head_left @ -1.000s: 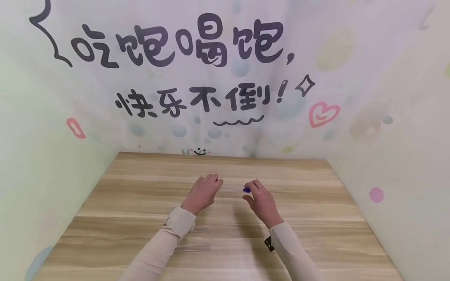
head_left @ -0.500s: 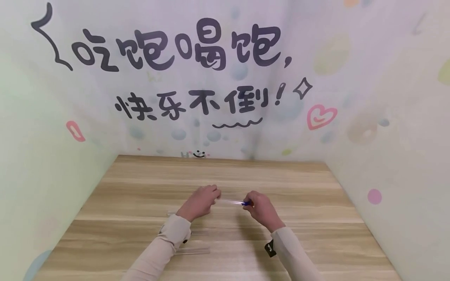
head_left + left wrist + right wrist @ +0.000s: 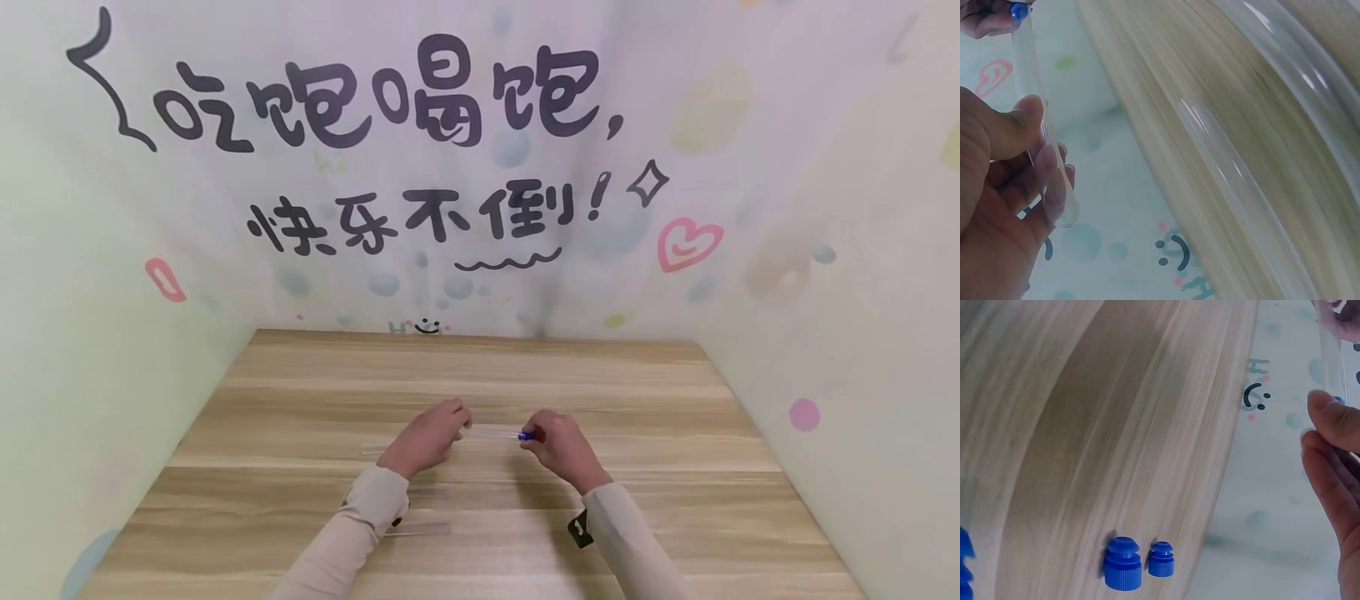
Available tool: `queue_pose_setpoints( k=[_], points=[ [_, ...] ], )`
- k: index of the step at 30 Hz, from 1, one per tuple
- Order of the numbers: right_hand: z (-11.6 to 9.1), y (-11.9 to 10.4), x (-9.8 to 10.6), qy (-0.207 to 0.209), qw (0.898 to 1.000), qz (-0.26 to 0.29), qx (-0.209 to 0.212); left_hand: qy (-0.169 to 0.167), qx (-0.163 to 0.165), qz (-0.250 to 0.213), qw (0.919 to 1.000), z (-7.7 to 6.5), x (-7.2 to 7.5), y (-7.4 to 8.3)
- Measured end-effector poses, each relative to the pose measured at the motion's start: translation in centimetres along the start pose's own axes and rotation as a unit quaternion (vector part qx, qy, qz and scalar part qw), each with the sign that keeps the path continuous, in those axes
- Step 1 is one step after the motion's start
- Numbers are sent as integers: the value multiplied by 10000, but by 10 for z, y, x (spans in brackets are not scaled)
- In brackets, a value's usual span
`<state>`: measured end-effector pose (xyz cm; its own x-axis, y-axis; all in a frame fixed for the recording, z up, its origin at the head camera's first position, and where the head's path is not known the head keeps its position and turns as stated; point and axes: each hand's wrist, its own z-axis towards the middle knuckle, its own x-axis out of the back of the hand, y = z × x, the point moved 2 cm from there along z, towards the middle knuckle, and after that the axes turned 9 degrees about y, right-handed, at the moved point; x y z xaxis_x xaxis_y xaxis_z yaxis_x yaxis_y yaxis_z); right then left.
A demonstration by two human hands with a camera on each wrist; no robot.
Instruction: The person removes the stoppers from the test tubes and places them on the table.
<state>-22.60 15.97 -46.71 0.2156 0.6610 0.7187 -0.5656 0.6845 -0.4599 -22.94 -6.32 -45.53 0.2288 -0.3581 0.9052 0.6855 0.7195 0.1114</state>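
Observation:
My left hand grips a clear test tube, thumb on one side and fingers curled on the other. The tube's rounded end points down past the fingers in the left wrist view. In the head view the tube spans the gap between both hands. At its far end sits a blue stopper, which my right hand pinches between thumb and fingers. The right wrist view shows the stopper mostly hidden behind the thumb.
Loose clear tubes lie on the wooden table, one tube near the left hand and a closer tube. Blue stoppers stand upright below the right wrist. A printed wall bounds the table's back.
My right thumb has come in against the stopper, where it stood apart a second ago. Both hands sit slightly lower in the head view, and the last half second shows little movement.

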Motion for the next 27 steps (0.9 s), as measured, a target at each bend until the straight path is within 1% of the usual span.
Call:
queue_pose_setpoints(
  k=[3,6,9,12,15,18,21,23,27],
  points=[
    [0,-1,-1,88,9999,-118,-52,45,55,5,10000,-1,1,2],
    [-1,-2,-2,192,9995,-230,-120,206,6,58,9998,-1,2,3],
    [-1,-4,-1,284,9992,-223,-173,304,1,132,9995,-1,3,5],
    [-2,-5,-2,415,9988,-241,-108,322,26,96,9994,-2,2,5],
    [-3,-4,-2,678,9973,-293,6,340,46,-3,9994,-2,1,7],
    [-3,-6,-5,838,9959,-309,168,387,153,-56,9991,-5,2,6],
    [-2,-9,-7,828,9957,-276,318,438,241,-42,9987,-9,3,4],
    [-2,-11,-7,783,9960,-241,367,481,220,-25,9986,-11,3,2],
    [-1,-11,-3,653,9967,-229,416,536,199,-127,9983,-9,2,1]
  ],
)
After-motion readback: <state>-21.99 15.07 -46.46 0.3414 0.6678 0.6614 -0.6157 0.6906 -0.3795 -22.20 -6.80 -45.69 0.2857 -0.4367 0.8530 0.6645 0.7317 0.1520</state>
